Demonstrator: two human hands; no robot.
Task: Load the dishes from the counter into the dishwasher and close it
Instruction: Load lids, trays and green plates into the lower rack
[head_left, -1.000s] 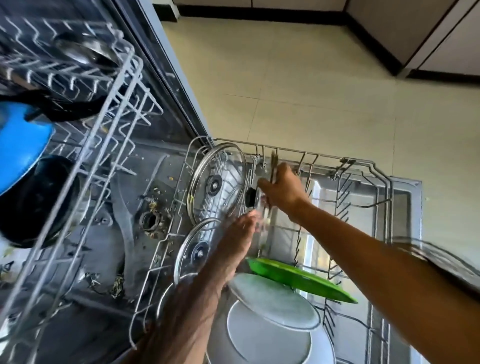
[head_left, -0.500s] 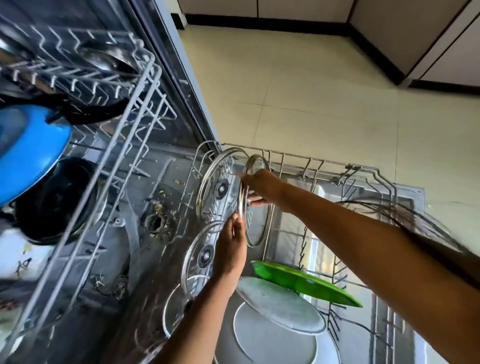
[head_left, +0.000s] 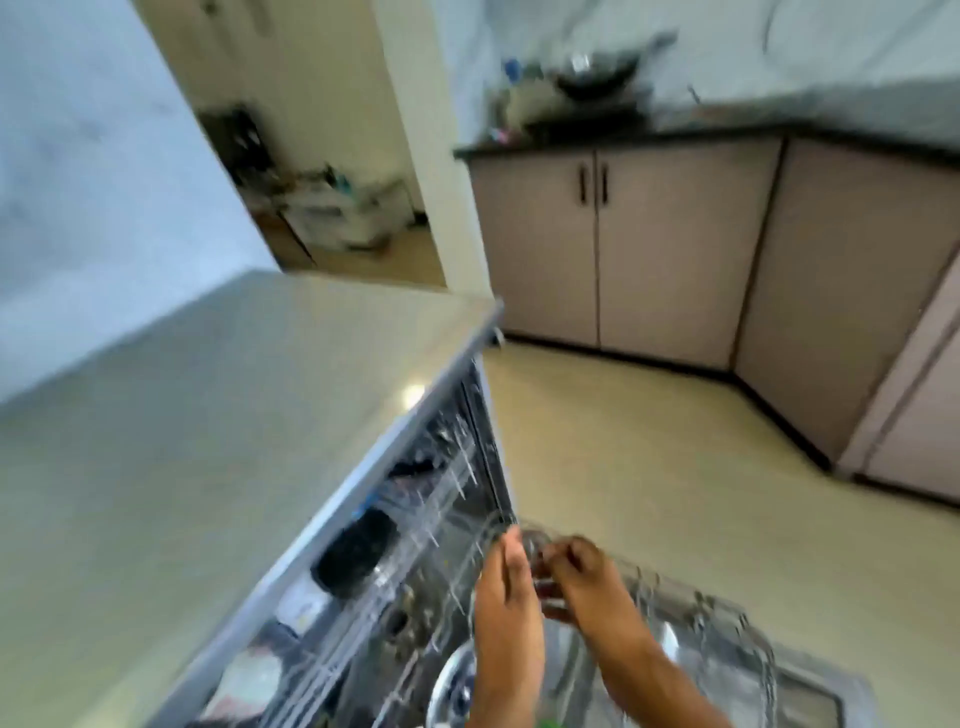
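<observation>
1. Where the hands meet above the lower rack (head_left: 727, 609), a blurred glass lid (head_left: 535, 545) is gripped by the curled fingers of the right hand (head_left: 589, 579); the left hand (head_left: 506, 590) is laid against its rim, fingers straight.
2. Beside them, the open dishwasher (head_left: 485, 447) is seen under a beige counter (head_left: 208, 415), a dark pot (head_left: 358, 551) sitting in its upper rack (head_left: 441, 501).
3. Further dishes (head_left: 592, 78) are seen on the far counter (head_left: 675, 131), blurred.

Motion blur smears the lower rack (head_left: 727, 618) in front of the dishwasher (head_left: 384, 551). The object (head_left: 537, 551) between left hand (head_left: 506, 590) and right hand (head_left: 587, 582) over it is indistinct; neither grip is determinable. The bottom edge cuts both forearms (head_left: 652, 675). Bench items (head_left: 582, 83) beyond the dishwasher are unidentifiable.
</observation>
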